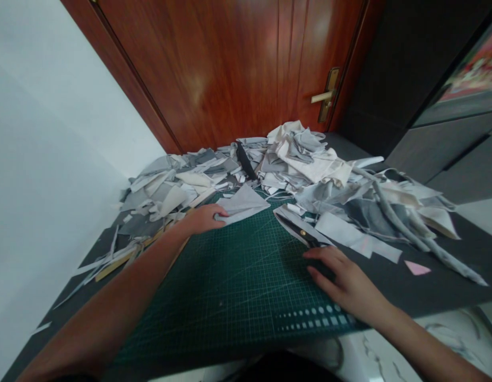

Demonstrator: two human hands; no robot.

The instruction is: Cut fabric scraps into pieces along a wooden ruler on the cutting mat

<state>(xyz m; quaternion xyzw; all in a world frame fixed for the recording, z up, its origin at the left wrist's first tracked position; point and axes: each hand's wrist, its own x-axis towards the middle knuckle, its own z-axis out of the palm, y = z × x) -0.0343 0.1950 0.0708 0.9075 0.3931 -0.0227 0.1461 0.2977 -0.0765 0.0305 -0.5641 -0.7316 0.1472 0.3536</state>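
Head view: your left hand [206,218] has its fingers clamped on the left edge of a pale-gray, pointed cloth piece [246,202], located at 12 o'clock on the green gridded cutting mat [217,286]. Your right hand [345,278] meets the black-handled metal scissors [304,234] at 2 o'clock, thumb and forefinger apart; grip cannot be told. Step in hand: apparently, positioning cloth. Next move likely calls for secure handles, left fingers clear of blades.

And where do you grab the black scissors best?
Probably by the handles of the scissors, coming from the near, right side. The blades point away and to the left, while the handle end lies toward you, by the right hand.
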